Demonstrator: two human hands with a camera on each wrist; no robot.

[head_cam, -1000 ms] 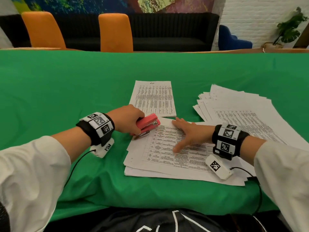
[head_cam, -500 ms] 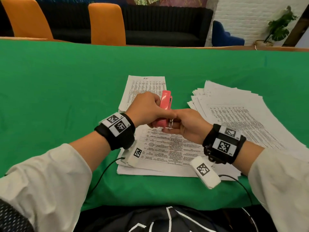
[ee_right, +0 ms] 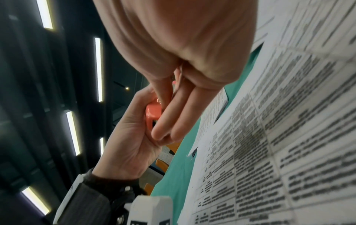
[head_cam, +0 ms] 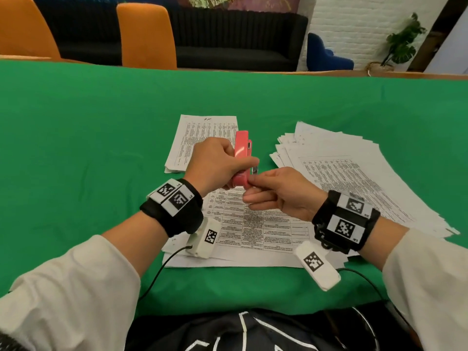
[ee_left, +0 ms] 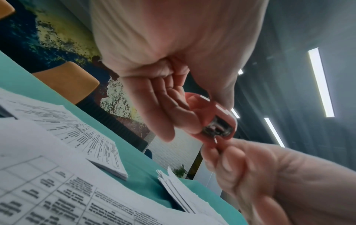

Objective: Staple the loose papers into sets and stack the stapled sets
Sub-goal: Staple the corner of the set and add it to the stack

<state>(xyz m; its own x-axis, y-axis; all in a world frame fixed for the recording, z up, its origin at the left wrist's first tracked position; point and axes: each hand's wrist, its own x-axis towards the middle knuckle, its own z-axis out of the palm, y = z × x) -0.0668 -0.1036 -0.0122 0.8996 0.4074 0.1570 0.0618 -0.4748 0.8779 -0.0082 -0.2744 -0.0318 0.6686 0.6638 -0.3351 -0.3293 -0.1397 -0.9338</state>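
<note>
My left hand grips a pink stapler and holds it upright above the papers. At the stapler's lower end, my right hand pinches with thumb and forefinger, beside a small metal part. The left wrist view shows the stapler end-on, with its metal inside and my right hand's fingertips at it. The right wrist view shows the stapler mostly hidden by fingers. Below the hands lies a set of printed sheets. A neat set lies behind.
A fanned pile of loose printed papers spreads over the right of the green table. Two orange chairs and a black sofa stand beyond the far edge. Cables run from both wrist cameras over the near edge.
The stapler has left the corner of the sheets and now stands upright in the air. My right hand has lifted off the paper and come to the stapler's lower end.
</note>
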